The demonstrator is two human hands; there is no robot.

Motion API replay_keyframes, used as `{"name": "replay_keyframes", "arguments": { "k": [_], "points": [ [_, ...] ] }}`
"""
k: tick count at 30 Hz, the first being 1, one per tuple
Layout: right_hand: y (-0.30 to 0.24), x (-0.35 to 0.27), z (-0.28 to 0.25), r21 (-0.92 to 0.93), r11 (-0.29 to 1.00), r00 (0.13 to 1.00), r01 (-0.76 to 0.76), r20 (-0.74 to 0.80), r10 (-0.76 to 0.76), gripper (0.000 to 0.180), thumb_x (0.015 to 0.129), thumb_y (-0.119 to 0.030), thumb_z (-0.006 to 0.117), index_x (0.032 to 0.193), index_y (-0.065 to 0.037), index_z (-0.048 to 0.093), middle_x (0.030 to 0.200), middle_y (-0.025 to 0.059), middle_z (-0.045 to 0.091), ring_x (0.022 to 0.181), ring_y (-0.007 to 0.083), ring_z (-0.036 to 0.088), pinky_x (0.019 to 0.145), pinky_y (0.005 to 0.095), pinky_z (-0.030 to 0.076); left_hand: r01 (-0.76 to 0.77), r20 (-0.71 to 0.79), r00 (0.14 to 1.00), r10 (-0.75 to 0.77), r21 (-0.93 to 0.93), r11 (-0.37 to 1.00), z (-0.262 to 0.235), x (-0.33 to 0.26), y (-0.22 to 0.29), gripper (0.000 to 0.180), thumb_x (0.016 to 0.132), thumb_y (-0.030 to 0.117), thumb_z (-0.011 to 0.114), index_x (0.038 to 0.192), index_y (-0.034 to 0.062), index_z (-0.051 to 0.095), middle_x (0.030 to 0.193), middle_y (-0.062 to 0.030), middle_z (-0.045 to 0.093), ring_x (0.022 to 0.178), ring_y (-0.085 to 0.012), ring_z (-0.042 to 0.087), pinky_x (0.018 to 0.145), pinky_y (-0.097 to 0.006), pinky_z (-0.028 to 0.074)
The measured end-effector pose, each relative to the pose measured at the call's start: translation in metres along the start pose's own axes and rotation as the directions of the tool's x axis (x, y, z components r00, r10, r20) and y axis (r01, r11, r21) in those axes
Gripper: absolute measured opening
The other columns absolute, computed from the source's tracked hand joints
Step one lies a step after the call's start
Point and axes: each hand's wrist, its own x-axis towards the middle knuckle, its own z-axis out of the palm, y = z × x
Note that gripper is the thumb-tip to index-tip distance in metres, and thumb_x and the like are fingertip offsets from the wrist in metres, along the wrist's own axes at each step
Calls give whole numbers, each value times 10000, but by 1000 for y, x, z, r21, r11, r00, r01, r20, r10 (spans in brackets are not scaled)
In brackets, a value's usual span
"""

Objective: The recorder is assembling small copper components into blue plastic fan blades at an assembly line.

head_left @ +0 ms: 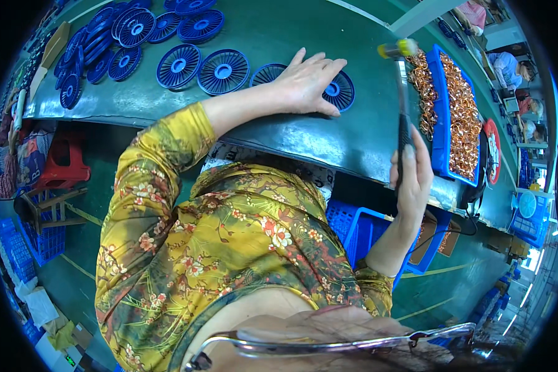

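Observation:
My left hand point(309, 80) lies flat, fingers spread, on blue round slotted plastic discs point(340, 90) on the green table point(248, 127). One disc peeks out at its left point(266, 72). My right hand point(412, 177) grips the dark handle of a small mallet point(402, 93); its yellow and grey head point(398, 48) is raised above the table, to the right of the discs.
Several more blue discs point(223, 71) lie and stack at the table's far left point(93, 46). A blue tray point(443, 124) of copper wire coils point(462, 118) sits at the right. Blue crates point(366, 232) and a red stool point(65, 161) stand below. Other people sit at the far right.

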Motion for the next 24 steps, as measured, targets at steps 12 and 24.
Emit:
{"name": "replay_keyframes", "arguments": {
  "k": [12, 24],
  "points": [
    [14, -43, -8, -251, 960, 988, -124, 56, 143, 422, 985, -113, 445, 1407, -96, 427, 655, -40, 463, 548, 41, 391, 495, 193, 356, 31, 99, 995, -10, -212, 977, 9, 9, -6, 1153, 656, 522, 774, 1467, 57, 99, 1335, -232, 485, 1278, -363, 432, 1139, -546, 143],
    [7, -21, 5, -629, 777, 990, 14, 119, 78, 408, 966, -135, 478, 1373, -111, 466, 673, 123, 553, 570, 195, 531, 554, 324, 446, -99, -89, 992, 92, -75, 992, -14, -11, -17, 1154, 642, 514, 782, 1487, 89, 121, 1477, -203, 300, 1391, -352, 246, 1144, -547, 114]
  ]
}}
